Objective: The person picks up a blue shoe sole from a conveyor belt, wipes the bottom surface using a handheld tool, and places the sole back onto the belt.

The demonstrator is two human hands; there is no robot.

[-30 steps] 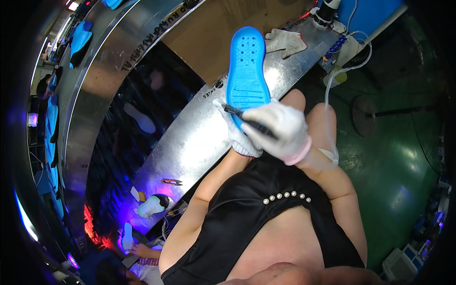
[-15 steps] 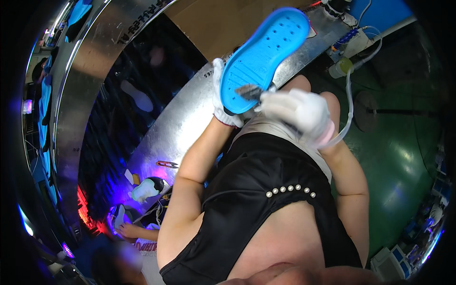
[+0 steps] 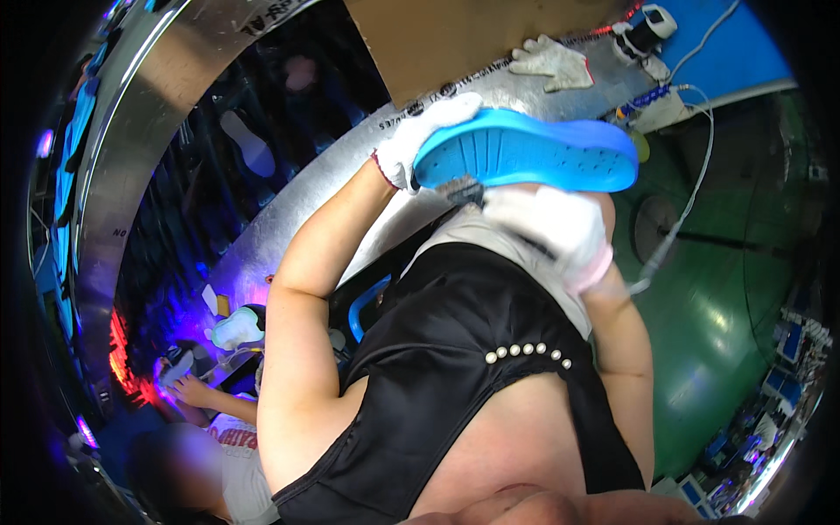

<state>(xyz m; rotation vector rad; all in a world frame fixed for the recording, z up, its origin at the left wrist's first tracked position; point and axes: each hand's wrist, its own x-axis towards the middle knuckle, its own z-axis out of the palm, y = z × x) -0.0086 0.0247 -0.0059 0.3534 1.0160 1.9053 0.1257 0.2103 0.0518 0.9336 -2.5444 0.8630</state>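
The gloved left hand (image 3: 418, 140) grips one end of a blue shoe sole (image 3: 525, 156), fingers wrapped around its edge, holding it in the air over the near edge of the metal worktop (image 3: 289, 236). The gloved right hand (image 3: 549, 229) sits just beneath the sole, fingers closed on a small brush (image 3: 461, 190) touching its underside. A spare glove (image 3: 549, 63) lies by the worktop's far edge.

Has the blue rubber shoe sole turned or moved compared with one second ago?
Yes. The blue rubber shoe sole stood upright, toe toward the brown cardboard sheet; it now lies almost level below that sheet, toe pointing right.
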